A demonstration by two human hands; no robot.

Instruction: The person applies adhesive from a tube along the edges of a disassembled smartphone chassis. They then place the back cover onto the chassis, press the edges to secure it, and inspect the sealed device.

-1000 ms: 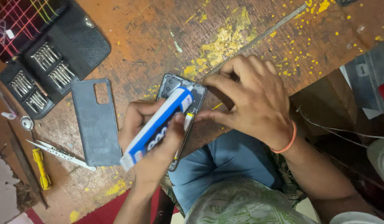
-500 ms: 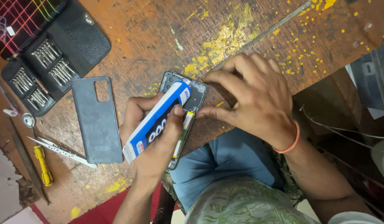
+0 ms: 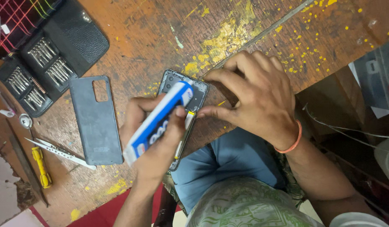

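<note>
Left hand (image 3: 154, 130) closed around a white-and-blue tube (image 3: 159, 122), thumb on top, nozzle end pointed at the opened phone (image 3: 184, 105) lying back-off on the desk (image 3: 140, 38). Right hand (image 3: 255, 98) not gripping: fingers curled loosely and pressed down on the phone's far edge and the desk beside it, pinning it in place. The phone sits between the two hands, partly under the tube, its near end overhanging the desk edge above the person's lap.

Handling, as a judgement: tube looks light and soft-walled, squeezes easily, best held mid-body as now. Phone is thin, stiff, fragile with internals exposed, likely to slide on the wood; hold by the side rims, keep off the open board.

Around: grey back cover (image 3: 95, 120) lies flat just left of the left hand, apart from the phone. Further left, tweezers (image 3: 60, 153) and a yellow-handled tool (image 3: 41, 168). Up-left of the left hand, an open black case of screwdriver bits (image 3: 43, 75). Yellow flecks on the desk above the right hand. Thin wires (image 3: 341, 126) hang right of the right wrist. Nothing blocks the phone except the tube and the hands themselves.
</note>
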